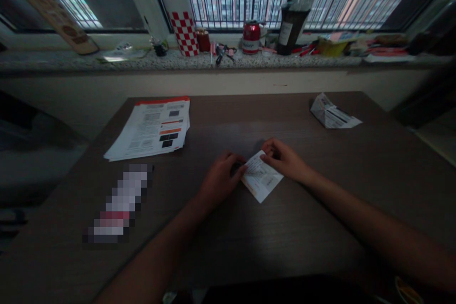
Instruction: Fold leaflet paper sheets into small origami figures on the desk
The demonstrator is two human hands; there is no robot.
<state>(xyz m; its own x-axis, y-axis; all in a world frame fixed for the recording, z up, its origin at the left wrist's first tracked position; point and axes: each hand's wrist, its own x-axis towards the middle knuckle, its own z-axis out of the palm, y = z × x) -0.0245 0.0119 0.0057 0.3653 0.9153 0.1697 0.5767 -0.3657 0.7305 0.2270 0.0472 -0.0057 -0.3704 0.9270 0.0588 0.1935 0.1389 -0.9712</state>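
- Far over on the left, a pixelated object [119, 204] lies slantwise on the dark table [221, 251].
- Just beyond it, a stack of printed sheets [151, 128] shows a red strip along its far edge.
- On the stone windowsill [131, 64] stands a bottle [184, 33] with red-and-white checks.
- Left hand [223, 175]: thumb and fingertips pinch the paper's left corner.
- Further back, a red can [251, 37] stands upright on the sill.
- Between the two hands, which are apart, a small folded paper [263, 180] sits at mid-table, one corner pointing toward the person.
- Right hand [283, 159]: thumb and curled fingers grip its upper edge.
- Behind, a dark cup [290, 28] stands on the sill.
- Near the table's far right corner rests a creased, printed paper piece [333, 115].
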